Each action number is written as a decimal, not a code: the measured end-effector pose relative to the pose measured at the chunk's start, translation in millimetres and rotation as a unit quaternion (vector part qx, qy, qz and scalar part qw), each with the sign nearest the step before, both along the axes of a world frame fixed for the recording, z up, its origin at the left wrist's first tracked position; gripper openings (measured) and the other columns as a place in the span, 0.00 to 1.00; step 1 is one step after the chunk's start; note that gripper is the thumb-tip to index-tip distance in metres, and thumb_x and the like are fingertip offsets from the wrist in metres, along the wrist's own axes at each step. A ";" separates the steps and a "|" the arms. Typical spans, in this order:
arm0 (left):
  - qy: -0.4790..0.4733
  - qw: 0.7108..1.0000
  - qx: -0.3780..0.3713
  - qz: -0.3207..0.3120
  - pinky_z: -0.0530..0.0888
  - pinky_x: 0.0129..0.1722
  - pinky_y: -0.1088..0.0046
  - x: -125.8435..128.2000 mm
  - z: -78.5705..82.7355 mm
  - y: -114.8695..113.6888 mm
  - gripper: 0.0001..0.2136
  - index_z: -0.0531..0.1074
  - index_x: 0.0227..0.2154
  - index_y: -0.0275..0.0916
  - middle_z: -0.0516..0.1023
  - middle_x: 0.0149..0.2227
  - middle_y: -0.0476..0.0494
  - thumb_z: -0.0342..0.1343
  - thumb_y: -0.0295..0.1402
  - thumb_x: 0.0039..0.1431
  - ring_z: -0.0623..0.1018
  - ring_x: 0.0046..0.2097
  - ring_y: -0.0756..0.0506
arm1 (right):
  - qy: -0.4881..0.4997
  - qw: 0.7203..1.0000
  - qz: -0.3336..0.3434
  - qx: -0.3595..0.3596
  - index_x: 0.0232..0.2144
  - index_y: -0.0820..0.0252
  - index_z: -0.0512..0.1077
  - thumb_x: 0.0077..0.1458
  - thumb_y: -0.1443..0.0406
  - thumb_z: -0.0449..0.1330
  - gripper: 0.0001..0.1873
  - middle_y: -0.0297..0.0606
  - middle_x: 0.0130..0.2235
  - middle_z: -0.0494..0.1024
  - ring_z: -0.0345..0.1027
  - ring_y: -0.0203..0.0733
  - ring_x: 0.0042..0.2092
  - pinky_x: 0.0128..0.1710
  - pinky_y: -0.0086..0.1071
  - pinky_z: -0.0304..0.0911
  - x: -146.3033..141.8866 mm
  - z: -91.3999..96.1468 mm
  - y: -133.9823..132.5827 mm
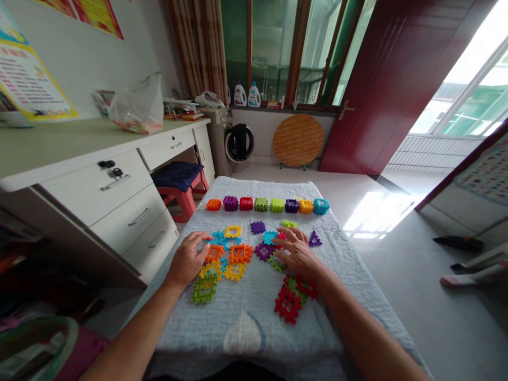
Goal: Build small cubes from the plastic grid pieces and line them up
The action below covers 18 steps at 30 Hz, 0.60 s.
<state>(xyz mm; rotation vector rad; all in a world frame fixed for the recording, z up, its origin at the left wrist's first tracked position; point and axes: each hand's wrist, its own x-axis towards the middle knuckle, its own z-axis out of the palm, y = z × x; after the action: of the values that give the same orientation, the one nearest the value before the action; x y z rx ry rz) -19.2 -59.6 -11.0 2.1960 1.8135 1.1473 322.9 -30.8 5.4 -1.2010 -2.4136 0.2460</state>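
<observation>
My left hand (189,258) rests at the left pile of flat notched plastic building tiles, its fingers stretched toward a blue tile (217,237) and its thumb beside an orange tile (215,253). Yellow tiles (235,271) and a green tile (204,290) lie nearer me. My right hand (297,251) spreads over the right group, fingers apart above a light-blue tile (270,237) and a red tile it partly covers. Close by are a purple tile (263,252) and a green one (275,261). Below the right wrist lie red tiles (288,305). I see nothing held in either hand.
Several assembled cubes, among them a red cube (246,203) and a blue cube (321,206), form a row across the cloth-covered table (246,333). A purple triangle (315,239) lies at the right. A desk (99,159) stands left, a stool (178,177) beside it.
</observation>
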 end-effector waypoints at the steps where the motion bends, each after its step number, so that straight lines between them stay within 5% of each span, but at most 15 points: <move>1: 0.002 1.000 0.004 0.001 0.70 0.51 0.63 0.7 0.6 -0.3 0.09 0.72 0.36 0.39 0.74 0.41 0.43 0.48 0.32 0.57 0.73 0.46 0.43 | -0.013 1.000 0.000 -0.003 0.48 0.45 0.73 0.59 0.55 0.53 0.16 0.36 0.58 0.64 0.50 0.52 0.59 0.58 0.52 0.44 -1.5 0.3 0.5; 10: 0.042 0.998 0.041 -0.006 0.69 0.51 0.62 10.9 21.9 -6.2 0.09 0.72 0.36 0.39 0.74 0.42 0.41 0.48 0.31 0.58 0.73 0.47 0.43 | -0.022 0.997 -0.066 0.014 0.42 0.52 0.74 0.60 0.58 0.52 0.14 0.39 0.49 0.71 0.55 0.48 0.52 0.56 0.46 0.47 4.8 -6.6 5.9; 15: 0.105 0.983 -0.051 -0.143 0.69 0.51 0.63 62.2 53.1 -9.8 0.10 0.72 0.40 0.40 0.75 0.44 0.43 0.51 0.32 0.57 0.73 0.48 0.43 | -0.040 0.995 -0.089 0.024 0.40 0.54 0.74 0.60 0.59 0.51 0.13 0.40 0.45 0.71 0.56 0.47 0.50 0.54 0.44 0.48 0.2 -6.6 3.8; 18: 0.153 0.969 -0.094 -0.170 0.68 0.51 0.62 99.3 55.7 -4.4 0.11 0.72 0.43 0.39 0.76 0.44 0.42 0.52 0.33 0.57 0.73 0.47 0.42 | -0.019 0.995 -0.088 0.030 0.43 0.53 0.73 0.59 0.60 0.53 0.13 0.41 0.45 0.70 0.57 0.47 0.49 0.53 0.44 0.50 0.2 -7.6 3.8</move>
<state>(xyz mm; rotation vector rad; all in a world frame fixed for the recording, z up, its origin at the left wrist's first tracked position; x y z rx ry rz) 80.1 -64.0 44.6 2.5397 1.4719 0.5724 323.2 -27.0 -2.2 -1.3919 -2.3125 0.0960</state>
